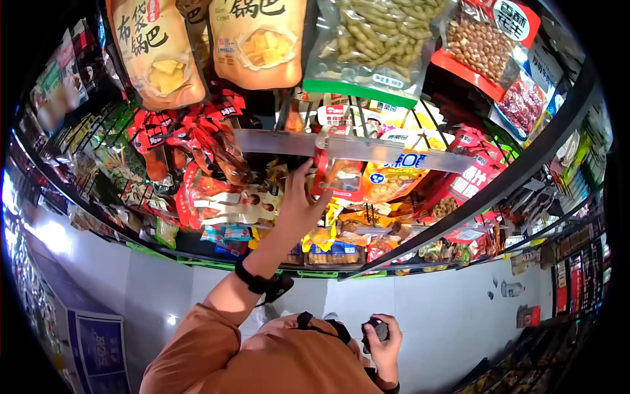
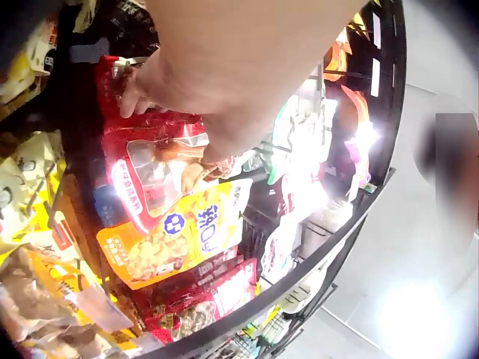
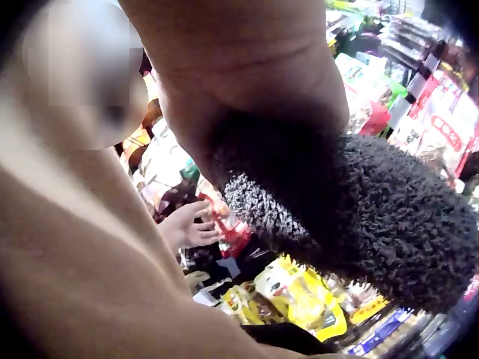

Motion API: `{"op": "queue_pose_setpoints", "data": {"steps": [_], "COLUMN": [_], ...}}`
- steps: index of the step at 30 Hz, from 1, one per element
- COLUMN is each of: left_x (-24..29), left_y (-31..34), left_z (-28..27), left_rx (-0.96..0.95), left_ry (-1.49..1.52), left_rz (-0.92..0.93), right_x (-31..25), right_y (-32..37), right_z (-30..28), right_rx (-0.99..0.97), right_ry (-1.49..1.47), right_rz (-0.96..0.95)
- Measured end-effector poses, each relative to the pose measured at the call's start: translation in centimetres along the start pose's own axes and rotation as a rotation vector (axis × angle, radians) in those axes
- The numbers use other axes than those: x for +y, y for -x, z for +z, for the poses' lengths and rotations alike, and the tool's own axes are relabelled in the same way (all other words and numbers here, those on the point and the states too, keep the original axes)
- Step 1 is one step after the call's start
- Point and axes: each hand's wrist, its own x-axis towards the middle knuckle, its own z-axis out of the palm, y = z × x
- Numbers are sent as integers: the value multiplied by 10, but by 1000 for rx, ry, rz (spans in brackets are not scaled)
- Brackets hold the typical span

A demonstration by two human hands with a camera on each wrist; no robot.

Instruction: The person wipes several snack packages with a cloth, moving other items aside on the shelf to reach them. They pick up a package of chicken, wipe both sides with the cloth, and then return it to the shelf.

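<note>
My left hand (image 1: 302,207) reaches up to the shelf, with thumb and fingers spread at a red packet (image 1: 341,178) that has a clear window. In the left wrist view the left hand (image 2: 176,112) lies over the upper part of the red packet (image 2: 153,176); whether the fingertips pinch it is hidden. An orange-yellow bag (image 2: 168,243) is beside it. Low at my right side, the right hand (image 1: 386,341) grips a dark fuzzy item (image 1: 375,330). The same fuzzy item (image 3: 404,217) fills much of the right wrist view, below the wrist.
Large snack pouches (image 1: 259,43) and a bag of green pods (image 1: 377,46) hang above. A clear shelf strip (image 1: 407,153) crosses near the left hand. A black rack edge (image 1: 485,190) slants at the right. A bottle (image 1: 512,289) lies on the floor.
</note>
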Motion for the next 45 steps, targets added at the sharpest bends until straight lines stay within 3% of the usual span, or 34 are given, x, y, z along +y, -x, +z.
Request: {"op": "queue_pose_setpoints", "data": {"steps": [2, 4, 6, 8, 10, 11, 12, 14, 16, 22, 24, 25, 26, 36, 45], "left_x": [-9, -20, -10, -42, -55, -167, -98, -109, -150, -203, -269, -182, -157, -147, -136], "left_y": [-10, -34, -60, -86, -106, -129, -119, -145, -157, -177, -197, -171, -161, -171, -178], "left_z": [17, 22, 15, 14, 5, -4, 5, 2, 14, 22, 38, 13, 10, 19, 20], "left_rx": [99, 228, 403, 426, 301, -278, 163, -78, -87, 66, 138, 44, 45, 127, 326], "left_ry": [126, 549, 732, 926, 817, 1202, 1021, 720, 881, 661, 798, 384, 352, 257, -21], "left_rz": [-54, -186, -585, -580, -560, -2, -127, -80, 150, 5, -54, -16, -6, 71, 173], "right_x": [24, 37, 53, 52, 52, 56, 59, 65, 67, 57, 53, 53, 53, 47, 40], "right_y": [3, 3, 1, -2, -5, -7, -10, -17, -20, -29, -29, -28, -27, -31, -35], "right_z": [-23, -55, -72, -89, -103, -109, -114, -120, -125, -120, -115, -112, -110, -77, -51], "right_rx": [46, 103, 114, 128, 102, 84, 68, 64, 62, 59, 52, 45, 39, -8, -101], "right_ry": [-7, -36, -21, -6, -4, 4, 10, 25, 43, 35, 37, 14, -11, -79, 4], "right_rz": [43, 132, 126, 120, 121, 118, 115, 98, 84, 57, 40, 82, 126, 156, 30]}}
